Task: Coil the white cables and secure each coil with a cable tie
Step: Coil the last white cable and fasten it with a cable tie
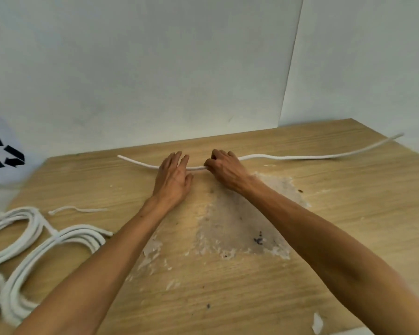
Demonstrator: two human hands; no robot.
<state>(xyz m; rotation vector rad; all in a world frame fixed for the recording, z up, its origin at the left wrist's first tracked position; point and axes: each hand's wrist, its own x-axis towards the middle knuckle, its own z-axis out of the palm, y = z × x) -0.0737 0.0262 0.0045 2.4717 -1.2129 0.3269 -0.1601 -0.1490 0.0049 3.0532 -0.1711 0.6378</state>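
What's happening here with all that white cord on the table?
A person is working a long white cable stretched across the wooden table. The left hand lies flat on it with straight fingers, while the right hand grips it. Coiled white cables already lie at the table's left edge.

The table at the frame's middle and bottom is matt, pale wood-grain board, and its centre carries a rough, whitish worn patch where the finish is scraped off and flaking. The cable across the upper middle and the coils at lower left look matt white and slightly fuzzy, perhaps cloth-braided, though the blur makes that uncertain. The wall behind is smooth, matt, off-white, and the bag at the left edge seems thin white plastic with black print.
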